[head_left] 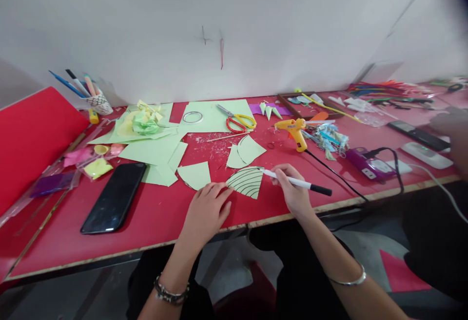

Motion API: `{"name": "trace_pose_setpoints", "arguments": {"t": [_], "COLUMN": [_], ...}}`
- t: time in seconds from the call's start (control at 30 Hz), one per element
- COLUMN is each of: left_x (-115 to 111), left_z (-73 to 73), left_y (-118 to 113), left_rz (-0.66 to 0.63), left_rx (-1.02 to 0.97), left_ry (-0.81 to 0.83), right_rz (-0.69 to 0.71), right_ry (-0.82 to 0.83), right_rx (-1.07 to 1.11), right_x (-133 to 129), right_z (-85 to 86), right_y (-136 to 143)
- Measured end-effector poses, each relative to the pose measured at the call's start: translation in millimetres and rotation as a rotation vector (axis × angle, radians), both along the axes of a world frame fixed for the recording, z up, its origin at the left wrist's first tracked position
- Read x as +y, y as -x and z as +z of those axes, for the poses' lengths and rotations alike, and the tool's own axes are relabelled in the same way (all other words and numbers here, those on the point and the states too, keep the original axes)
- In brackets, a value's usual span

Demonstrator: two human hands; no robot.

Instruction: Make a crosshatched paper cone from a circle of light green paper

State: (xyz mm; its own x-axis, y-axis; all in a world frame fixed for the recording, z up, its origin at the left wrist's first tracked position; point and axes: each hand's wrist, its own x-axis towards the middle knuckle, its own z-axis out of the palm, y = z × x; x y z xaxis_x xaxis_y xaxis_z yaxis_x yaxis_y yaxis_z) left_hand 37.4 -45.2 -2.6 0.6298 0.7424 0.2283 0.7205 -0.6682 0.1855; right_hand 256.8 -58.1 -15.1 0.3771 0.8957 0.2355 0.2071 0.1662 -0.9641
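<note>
My right hand [292, 191] holds a white marker [298, 182] with a black end, its tip on the upper right edge of a green paper wedge [246, 182]. Curved black lines run across that wedge. My left hand [210, 210] lies with fingers apart at the wedge's left corner, fingertips on the paper. A plain green wedge [196, 175] sits just beyond my left hand. Farther back are more cut green pieces [250, 151], one with a black curve along it.
Scissors [237, 121], a yellow glue gun [294, 132], a purple device [371, 164] and green sheets [153, 150] lie around. A black phone [114, 198] is at left, near a pen cup [99, 103]. A blurred person [455, 130] shows at the right edge.
</note>
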Motion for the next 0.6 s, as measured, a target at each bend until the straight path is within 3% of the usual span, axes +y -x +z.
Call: {"name": "trace_pose_setpoints", "arguments": {"t": [0.13,0.3,0.6], "left_x": [0.0,-1.7,-2.3], "left_z": [-0.8,0.1,0.3], "left_y": [1.8,0.5,0.0], "left_rz": [-0.008,-0.015,-0.014], "left_rx": [-0.011,0.016,0.027], "left_ry": [-0.009,0.008,0.039], "right_rz": [0.057,0.181,0.231], "right_ry": [0.014,0.03,0.118], "right_rx": [-0.136,-0.115,-0.212], "right_x": [-2.8,0.3,9.8], "right_z": [9.9,16.1,18.5], "right_y": [7.6,16.9,40.5]}}
